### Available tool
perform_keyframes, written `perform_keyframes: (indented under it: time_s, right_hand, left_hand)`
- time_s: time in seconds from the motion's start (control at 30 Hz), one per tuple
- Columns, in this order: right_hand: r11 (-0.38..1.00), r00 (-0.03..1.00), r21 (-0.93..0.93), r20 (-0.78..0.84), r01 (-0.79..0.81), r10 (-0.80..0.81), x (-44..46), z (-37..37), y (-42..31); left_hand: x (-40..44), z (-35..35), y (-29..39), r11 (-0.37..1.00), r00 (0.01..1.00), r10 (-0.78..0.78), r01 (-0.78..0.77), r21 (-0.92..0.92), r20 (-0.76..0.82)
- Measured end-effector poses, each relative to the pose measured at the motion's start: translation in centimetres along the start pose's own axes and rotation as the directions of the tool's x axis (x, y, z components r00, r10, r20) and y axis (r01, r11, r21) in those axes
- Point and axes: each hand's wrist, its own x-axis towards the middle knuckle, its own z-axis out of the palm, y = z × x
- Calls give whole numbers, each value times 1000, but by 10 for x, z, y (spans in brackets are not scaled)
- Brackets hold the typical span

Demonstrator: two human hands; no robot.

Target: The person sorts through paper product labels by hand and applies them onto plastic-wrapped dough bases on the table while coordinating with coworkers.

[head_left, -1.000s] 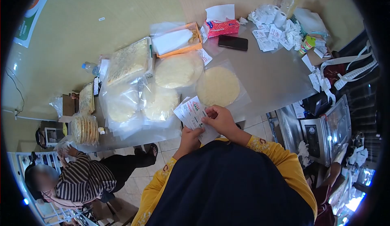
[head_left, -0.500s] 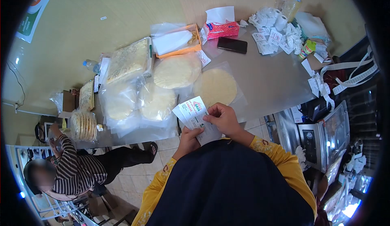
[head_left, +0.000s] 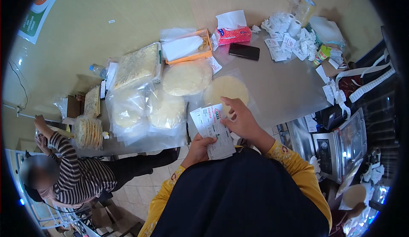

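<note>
A small stack of printed white labels (head_left: 219,142) with red and green "CHEESE" print is in front of my body, its upper sheets fanned out. My left hand (head_left: 198,150) is closed around the lower left edge, thumb lying on top. Beside the upper right edge is my right hand (head_left: 241,118), fingers curved and apart, thumb close to the paper; I cannot tell whether it touches. Just beyond this hand, a flat round dough base (head_left: 226,90) in clear plastic lies on the metal table (head_left: 283,86).
More bagged rounds (head_left: 167,109) and a full plastic tray (head_left: 136,66) sit to the left. Behind are an orange basket (head_left: 187,59), a tissue box (head_left: 233,35) and a black phone (head_left: 244,51). Crumpled label strips (head_left: 304,43) lie right. A person (head_left: 81,169) in stripes works at left.
My right hand has opened from its pinch on the labels and shifted slightly up and right. The labels are now fanned. The person at left has raised their arms.
</note>
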Motion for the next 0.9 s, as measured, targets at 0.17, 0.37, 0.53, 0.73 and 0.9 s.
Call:
perform_keyframes:
  time_s: [0.17,0.37,0.53,0.73,0.9]
  right_hand:
    - [891,954,-346,162,293,-251,12,-10,-5]
    - [891,960,-365,167,270,-223,8,-3,-3]
    - [866,954,-402,74,296,-291,6,1,-4]
    - [890,947,-345,-15,297,-322,7,0,-5]
    - [943,966,-219,-2,251,-258,11,-4,0]
  left_hand:
    - [-2,8,6,1000,999,-18,17,2,31]
    - [-2,0,7,999,1000,-18,18,49,-9]
    - [-1,1,10,998,999,-14,17,65,-45]
    - [1,-4,8,989,999,-33,37,143,-27]
    - [0,8,12,978,999,-47,49,201,-17]
